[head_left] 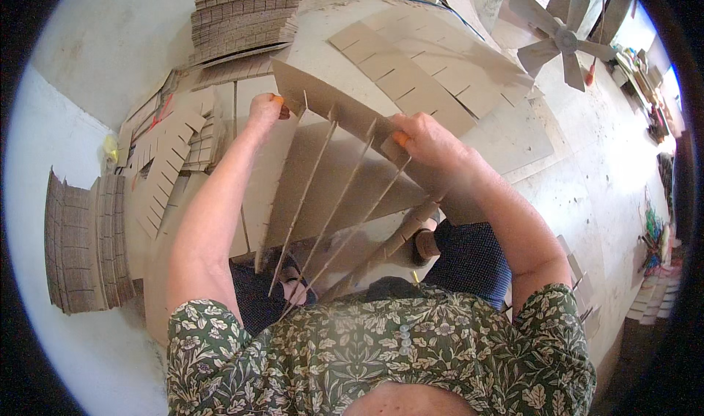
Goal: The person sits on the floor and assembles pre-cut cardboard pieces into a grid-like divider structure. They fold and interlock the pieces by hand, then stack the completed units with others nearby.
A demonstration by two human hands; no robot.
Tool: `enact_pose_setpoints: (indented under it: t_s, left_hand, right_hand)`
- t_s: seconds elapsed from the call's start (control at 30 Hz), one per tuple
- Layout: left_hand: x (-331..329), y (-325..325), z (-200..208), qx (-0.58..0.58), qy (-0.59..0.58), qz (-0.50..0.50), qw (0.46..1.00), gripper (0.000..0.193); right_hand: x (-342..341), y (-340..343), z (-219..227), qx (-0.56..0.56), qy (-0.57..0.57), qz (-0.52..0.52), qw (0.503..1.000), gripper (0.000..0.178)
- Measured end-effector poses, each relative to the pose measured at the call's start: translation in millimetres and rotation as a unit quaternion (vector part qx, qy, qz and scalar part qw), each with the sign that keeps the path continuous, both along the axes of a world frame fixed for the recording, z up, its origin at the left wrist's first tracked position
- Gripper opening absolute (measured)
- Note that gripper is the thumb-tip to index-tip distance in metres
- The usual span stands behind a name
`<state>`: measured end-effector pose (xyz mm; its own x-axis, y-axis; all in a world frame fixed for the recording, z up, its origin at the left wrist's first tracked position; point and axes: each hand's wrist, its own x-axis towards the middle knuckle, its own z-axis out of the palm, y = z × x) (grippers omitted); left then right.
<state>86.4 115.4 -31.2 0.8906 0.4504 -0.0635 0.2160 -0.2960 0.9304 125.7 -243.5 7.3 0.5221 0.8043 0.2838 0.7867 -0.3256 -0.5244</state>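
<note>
In front of me several long cardboard strips (343,191) stand on edge, running toward my body and spreading apart at the far end. A wider cardboard strip (330,102) crosses their far ends, joined to some of them at slots. My left hand (268,114) is closed at the left end of this crosspiece, its fingertips against a cardboard strip. My right hand (429,141) grips the crosspiece farther right, thumb on the near face. Orange covers show on fingers of both hands. Flat cardboard sheets lie beneath the strips.
Slotted cardboard sheets (411,78) lie on the floor ahead. Stacks of cut cardboard stand by the wall at the far left (246,20) and left (86,240). Loose slotted pieces (172,152) lie left of my arm. A bladed fan (565,40) stands at the far right.
</note>
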Motion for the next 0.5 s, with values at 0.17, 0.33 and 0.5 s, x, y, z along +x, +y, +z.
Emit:
enact_pose_setpoints:
  t_s: [0.17, 0.33, 0.5]
  left_hand:
    - [-12, -30, 23, -0.020, -0.022, -0.035, 0.999, 0.020]
    - [-28, -20, 23, -0.090, -0.038, -0.050, 0.994, 0.021]
    - [-63, -6, 22, 0.205, -0.125, -0.064, 0.969, 0.026]
  right_hand:
    - [-2, 1, 4, -0.042, 0.017, -0.026, 0.999, 0.012]
    - [-15, 9, 21, -0.081, 0.049, -0.037, 0.995, 0.013]
    - [-1, 27, 12, -0.152, -0.005, -0.039, 0.988, 0.016]
